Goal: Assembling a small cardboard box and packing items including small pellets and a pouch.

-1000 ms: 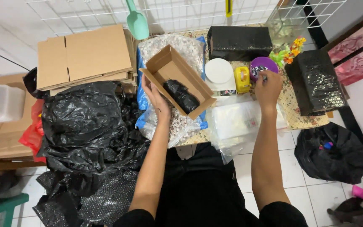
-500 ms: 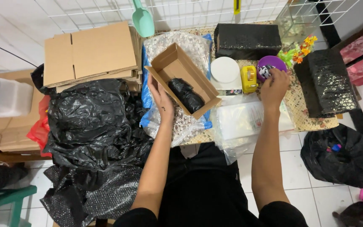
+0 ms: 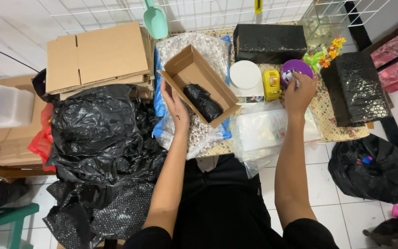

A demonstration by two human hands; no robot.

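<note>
The left hand (image 3: 177,105) rested on the near long edge of an open cardboard box (image 3: 199,83), with its fingers curled over that wall and pressed on it. A small black wrapped bundle (image 3: 202,102) lay inside the box, just to the right of those fingers. Its long side ran the same slanted way as the box, from upper left to lower right. The left hand was much nearer to it than the right one. The right hand (image 3: 299,92) was well off to the right, at a purple tub (image 3: 295,69), with its fingertips pinched together on something small and pale that I could not make out. The box sat on a lumpy clear bag (image 3: 194,133) on a crowded table (image 3: 321,127). A black plastic bag (image 3: 97,129) was heaped to the left, below flat cardboard sheets (image 3: 97,55), above a white tiled floor (image 3: 318,189).
</note>
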